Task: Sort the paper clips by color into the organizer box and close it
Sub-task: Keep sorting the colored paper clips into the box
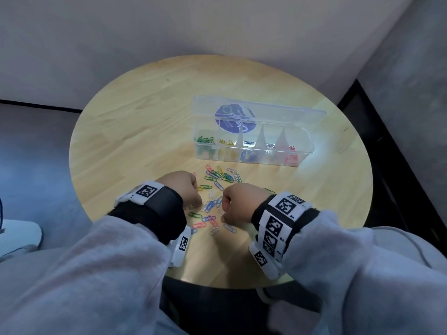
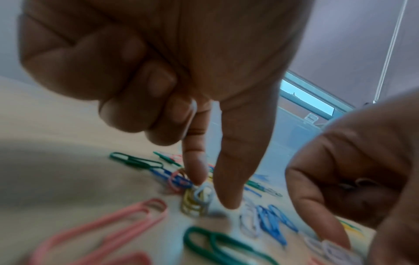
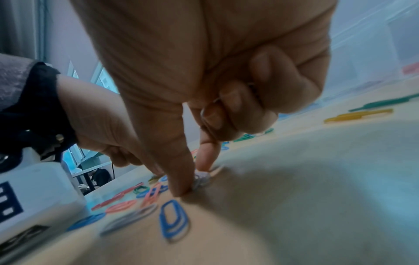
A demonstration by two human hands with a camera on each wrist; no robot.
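Loose paper clips in green, blue, red, yellow and white lie on the table between my hands. My left hand points thumb and forefinger down and pinches a small bunch of yellow and pale clips; its other fingers are curled. My right hand pinches a white clip against the table and holds more pale clips under its curled fingers. The clear organizer box stands behind the pile with its lid up; green, yellow, blue, pale and red clips lie in separate compartments.
The round wooden table stands in a corner, with a grey wall behind it and another to the right. Bare wood surrounds the box on the left and at the back. A blue clip lies just in front of my right thumb.
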